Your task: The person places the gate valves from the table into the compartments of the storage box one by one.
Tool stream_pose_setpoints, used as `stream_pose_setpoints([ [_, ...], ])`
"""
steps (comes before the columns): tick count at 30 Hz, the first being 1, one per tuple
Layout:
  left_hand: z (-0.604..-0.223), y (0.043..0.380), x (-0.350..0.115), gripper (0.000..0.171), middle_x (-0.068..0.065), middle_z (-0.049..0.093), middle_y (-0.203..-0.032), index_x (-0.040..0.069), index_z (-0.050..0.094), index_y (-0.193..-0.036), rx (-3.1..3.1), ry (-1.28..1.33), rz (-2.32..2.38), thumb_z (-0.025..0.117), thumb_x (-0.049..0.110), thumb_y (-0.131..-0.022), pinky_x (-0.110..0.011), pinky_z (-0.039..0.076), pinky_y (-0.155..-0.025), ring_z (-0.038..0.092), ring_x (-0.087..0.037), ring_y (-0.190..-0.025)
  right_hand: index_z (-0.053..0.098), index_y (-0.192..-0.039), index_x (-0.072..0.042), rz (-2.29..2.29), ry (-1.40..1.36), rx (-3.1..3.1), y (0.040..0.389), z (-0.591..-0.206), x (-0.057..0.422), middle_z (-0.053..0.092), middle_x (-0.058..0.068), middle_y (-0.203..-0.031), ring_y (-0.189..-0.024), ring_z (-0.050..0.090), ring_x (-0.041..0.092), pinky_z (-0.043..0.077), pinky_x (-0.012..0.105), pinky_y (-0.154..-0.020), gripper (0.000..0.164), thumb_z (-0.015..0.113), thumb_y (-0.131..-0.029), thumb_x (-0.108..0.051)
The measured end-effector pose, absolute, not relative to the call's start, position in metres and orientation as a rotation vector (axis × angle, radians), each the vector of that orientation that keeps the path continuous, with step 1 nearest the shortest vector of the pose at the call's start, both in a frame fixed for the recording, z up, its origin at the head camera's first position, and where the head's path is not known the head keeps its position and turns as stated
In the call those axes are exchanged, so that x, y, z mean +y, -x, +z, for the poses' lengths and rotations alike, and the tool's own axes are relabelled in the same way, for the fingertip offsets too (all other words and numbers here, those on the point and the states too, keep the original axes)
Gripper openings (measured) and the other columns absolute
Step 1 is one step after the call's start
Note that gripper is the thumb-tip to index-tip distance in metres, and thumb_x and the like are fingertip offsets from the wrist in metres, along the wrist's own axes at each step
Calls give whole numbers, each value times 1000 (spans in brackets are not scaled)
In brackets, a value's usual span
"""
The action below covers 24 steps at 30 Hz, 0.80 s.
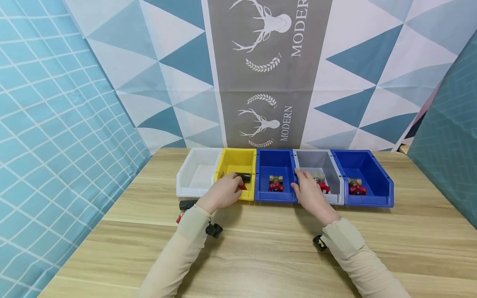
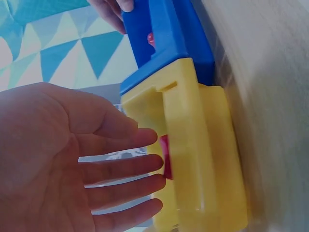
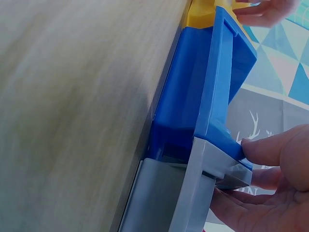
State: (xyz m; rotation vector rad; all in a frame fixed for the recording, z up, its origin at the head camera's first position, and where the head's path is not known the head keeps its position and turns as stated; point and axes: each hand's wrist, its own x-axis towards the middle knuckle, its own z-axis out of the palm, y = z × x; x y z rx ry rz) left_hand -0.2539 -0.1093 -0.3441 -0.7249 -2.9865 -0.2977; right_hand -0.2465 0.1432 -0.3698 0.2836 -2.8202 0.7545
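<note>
My left hand reaches over the front of the yellow bin. In the left wrist view its fingers are extended, tips close to a red part just inside the rim; contact is unclear. A black cylindrical piece lies in that bin behind the hand. My right hand pinches the adjoining side walls of the middle blue bin and the grey bin, thumb on the blue side. Inside the blue bin sits a brass valve with a red handle.
A white bin stands at the row's left end. The right-end blue bin holds a red-handled brass valve. Another red-handled valve lies in the grey bin. A black piece rests on the wooden table beside the left wrist.
</note>
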Motion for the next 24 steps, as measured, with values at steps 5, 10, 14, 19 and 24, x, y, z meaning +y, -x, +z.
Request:
stream_pose_setpoints([
  [5, -337, 246, -117, 20, -7, 58, -98, 5, 62, -102, -2956, 753, -278, 53, 11, -86, -34, 47, -80, 55, -19, -87, 34, -134, 9, 757, -294, -2815, 246, -369, 144, 41, 31, -128, -113, 46, 43, 39, 52, -92, 49, 51, -92, -11],
  [10, -332, 235, -131, 15, -5, 57, -90, 6, 62, -95, -2964, 726, -280, 53, 9, -83, -32, 47, -72, 56, -17, -80, 33, -134, 8, 763, -294, -2824, 246, -368, 144, 40, 30, -129, -113, 46, 43, 39, 52, -92, 49, 51, -92, -11],
  [14, -332, 228, -145, 8, -3, 56, -83, 7, 61, -87, -2995, 683, -239, 56, 10, -82, -30, 45, -65, 52, -15, -71, 33, -135, 8, 762, -294, -2828, 247, -368, 144, 40, 30, -129, -113, 46, 43, 39, 52, -92, 50, 51, -93, -11],
  [19, -331, 222, -167, 5, -2, 51, -74, 8, 57, -78, -3025, 640, -194, 57, 12, -81, -29, 42, -56, 48, -14, -62, 33, -135, 8, 763, -288, -2834, 247, -369, 144, 40, 30, -129, -114, 46, 43, 39, 52, -92, 50, 51, -93, -12],
  [24, -324, 218, -189, 11, -1, 50, -68, 9, 53, -71, -3144, 627, -182, 59, 12, -81, -28, 38, -54, 46, -14, -59, 33, -135, 8, 760, -285, -2834, 247, -370, 144, 39, 30, -130, -115, 45, 43, 38, 53, -93, 50, 51, -93, -12],
])
